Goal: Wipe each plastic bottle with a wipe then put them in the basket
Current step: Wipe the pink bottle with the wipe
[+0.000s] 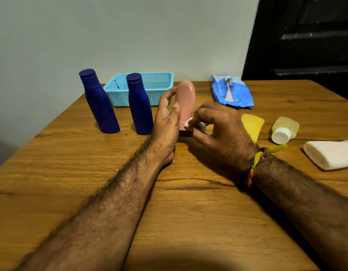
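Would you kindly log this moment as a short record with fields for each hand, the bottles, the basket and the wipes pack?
left hand: grips the upright pink bottle
right hand: pinches a white wipe against the pink bottle's base
blue bottles: two upright, one left of the other, both before the basket
basket: light blue, no bottle seen inside
lying bottles: yellow, clear with white cap, white
wipes pack: blue, opened, back right

White tube (331, 154) cut off at right edge, yellow tube (252, 125) partly behind right hand (220, 128)
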